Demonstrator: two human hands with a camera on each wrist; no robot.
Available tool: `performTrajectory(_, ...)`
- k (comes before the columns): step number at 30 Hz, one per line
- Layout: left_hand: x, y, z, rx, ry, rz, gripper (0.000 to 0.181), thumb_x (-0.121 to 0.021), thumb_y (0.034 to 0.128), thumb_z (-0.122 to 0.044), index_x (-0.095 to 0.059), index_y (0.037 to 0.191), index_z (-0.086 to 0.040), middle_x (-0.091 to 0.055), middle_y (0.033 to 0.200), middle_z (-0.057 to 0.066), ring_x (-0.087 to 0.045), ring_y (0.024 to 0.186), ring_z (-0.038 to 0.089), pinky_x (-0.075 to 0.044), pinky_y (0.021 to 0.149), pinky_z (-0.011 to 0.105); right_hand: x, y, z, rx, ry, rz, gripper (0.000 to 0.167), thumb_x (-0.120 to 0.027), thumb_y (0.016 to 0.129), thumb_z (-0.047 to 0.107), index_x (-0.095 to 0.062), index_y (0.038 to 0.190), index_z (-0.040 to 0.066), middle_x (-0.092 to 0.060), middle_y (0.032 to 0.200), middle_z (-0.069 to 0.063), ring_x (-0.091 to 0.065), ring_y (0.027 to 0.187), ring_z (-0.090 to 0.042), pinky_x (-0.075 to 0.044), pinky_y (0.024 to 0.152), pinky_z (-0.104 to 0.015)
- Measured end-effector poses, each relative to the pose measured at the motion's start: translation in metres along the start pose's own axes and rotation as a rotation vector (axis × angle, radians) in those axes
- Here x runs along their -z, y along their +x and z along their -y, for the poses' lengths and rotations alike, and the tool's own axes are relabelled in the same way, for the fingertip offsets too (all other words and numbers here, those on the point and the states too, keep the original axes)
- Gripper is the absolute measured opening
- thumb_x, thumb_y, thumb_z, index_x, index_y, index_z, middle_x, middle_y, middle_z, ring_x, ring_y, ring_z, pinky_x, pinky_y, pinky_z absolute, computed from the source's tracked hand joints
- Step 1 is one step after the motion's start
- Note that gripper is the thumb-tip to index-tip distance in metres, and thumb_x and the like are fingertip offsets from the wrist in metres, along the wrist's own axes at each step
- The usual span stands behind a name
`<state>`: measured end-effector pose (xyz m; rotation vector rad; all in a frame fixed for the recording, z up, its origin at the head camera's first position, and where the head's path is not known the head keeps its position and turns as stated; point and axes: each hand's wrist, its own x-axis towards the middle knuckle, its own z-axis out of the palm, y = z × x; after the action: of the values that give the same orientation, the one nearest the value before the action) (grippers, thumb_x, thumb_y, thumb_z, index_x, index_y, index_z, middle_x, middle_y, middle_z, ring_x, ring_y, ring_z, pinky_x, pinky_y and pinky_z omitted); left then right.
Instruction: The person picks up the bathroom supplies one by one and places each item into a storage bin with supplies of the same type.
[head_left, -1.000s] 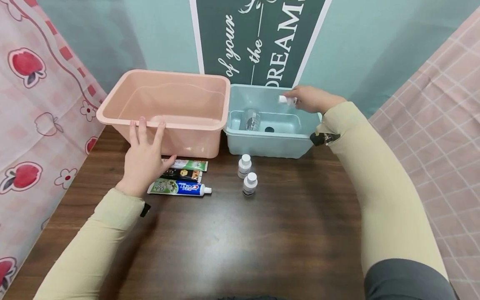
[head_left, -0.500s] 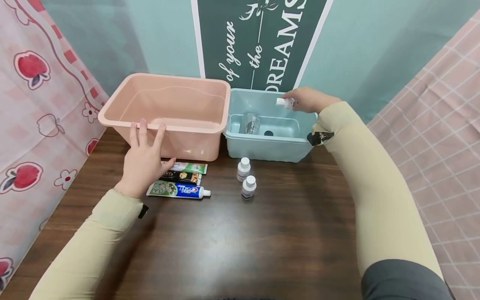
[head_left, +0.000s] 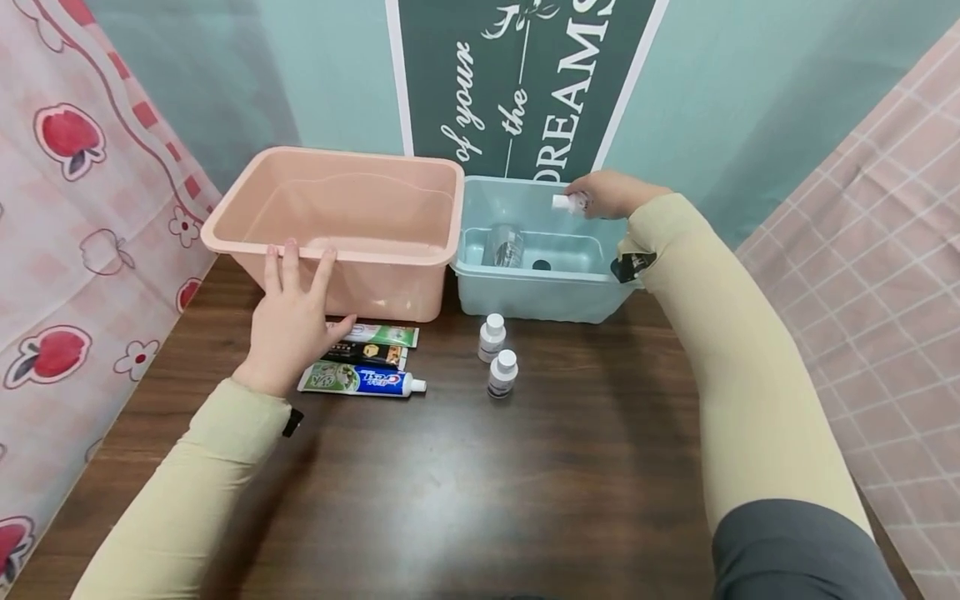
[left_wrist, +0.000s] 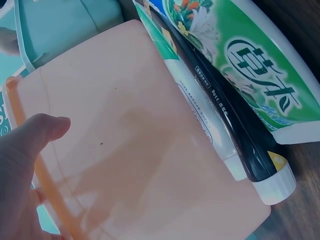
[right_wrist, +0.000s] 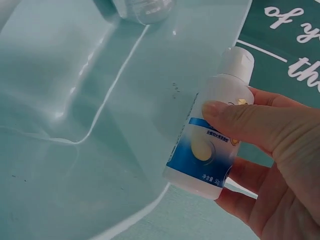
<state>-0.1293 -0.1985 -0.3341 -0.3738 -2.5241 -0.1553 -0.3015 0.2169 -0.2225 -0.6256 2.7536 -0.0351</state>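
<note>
My right hand (head_left: 617,196) pinches a small white plastic bottle (right_wrist: 207,142) with a blue label, holding it tilted over the back of the light blue bin (head_left: 536,297). A clear bottle (head_left: 507,247) lies on its side in that bin's left part. Fingers spread, my left hand (head_left: 288,333) rests on the front rim of the pink bin (head_left: 382,287). Close by its thumb are three toothpaste tubes on the table: a green and white tube (head_left: 390,335), a black tube (head_left: 371,354) and a blue and green tube (head_left: 360,379).
Two white-capped bottles, a rear bottle (head_left: 492,338) and a front bottle (head_left: 502,375), stand upright on the dark wooden table (head_left: 465,500). Behind the bins hangs a teal cloth (head_left: 720,100) with white lettering. Patterned cloths close off both sides.
The right hand keeps hold of the white bottle and has shifted slightly left over the blue bin. The left hand stays at the pink rim, and the view has tilted a little.
</note>
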Motion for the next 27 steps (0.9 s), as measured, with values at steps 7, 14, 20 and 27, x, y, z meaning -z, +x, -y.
performTrajectory(7, 0.002, 0.004, 0.001, 0.001, -0.009, 0.025, 0.092, -0.081, 0.0664, -0.036, -0.036, 0.141, -0.007, -0.024, 0.138, 0.039, -0.021, 0.127, 0.058, -0.048, 0.062, 0.064, 0.002, 0.006, -0.006, 0.02, -0.028, -0.016, 0.046, -0.053, 0.086, -0.006, -0.047, 0.131, -0.005, -0.048, 0.124, -0.028, -0.046, 0.108, -0.038, -0.038, 0.094, -0.05)
performTrajectory(14, -0.001, 0.002, 0.003, 0.006, -0.019, 0.016, 0.094, -0.081, 0.0656, -0.037, -0.035, 0.142, -0.008, -0.024, 0.14, 0.038, -0.021, 0.127, 0.057, -0.046, 0.06, 0.065, -0.001, 0.015, -0.011, -0.026, 0.005, 0.016, 0.047, -0.054, 0.088, -0.003, -0.047, 0.134, -0.001, -0.05, 0.126, -0.025, -0.047, 0.102, -0.035, -0.04, 0.089, -0.048)
performTrajectory(20, 0.0, 0.001, 0.002, -0.006, -0.011, 0.019, 0.094, -0.081, 0.0652, -0.037, -0.036, 0.142, -0.007, -0.023, 0.14, 0.038, -0.022, 0.126, 0.059, -0.046, 0.061, 0.066, -0.009, 0.025, -0.019, -0.071, 0.029, 0.057, 0.049, -0.053, 0.089, -0.002, -0.046, 0.136, 0.005, -0.051, 0.125, -0.02, -0.046, 0.101, -0.032, -0.04, 0.089, -0.045)
performTrajectory(27, -0.001, 0.002, 0.003, -0.017, -0.008, 0.004, 0.095, -0.081, 0.0644, -0.037, -0.036, 0.142, -0.007, -0.023, 0.139, 0.039, -0.022, 0.126, 0.059, -0.046, 0.06, 0.066, -0.014, 0.035, -0.029, -0.058, 0.04, 0.083, 0.049, -0.055, 0.087, -0.004, -0.049, 0.134, 0.005, -0.053, 0.124, -0.019, -0.047, 0.103, -0.033, -0.04, 0.093, -0.047)
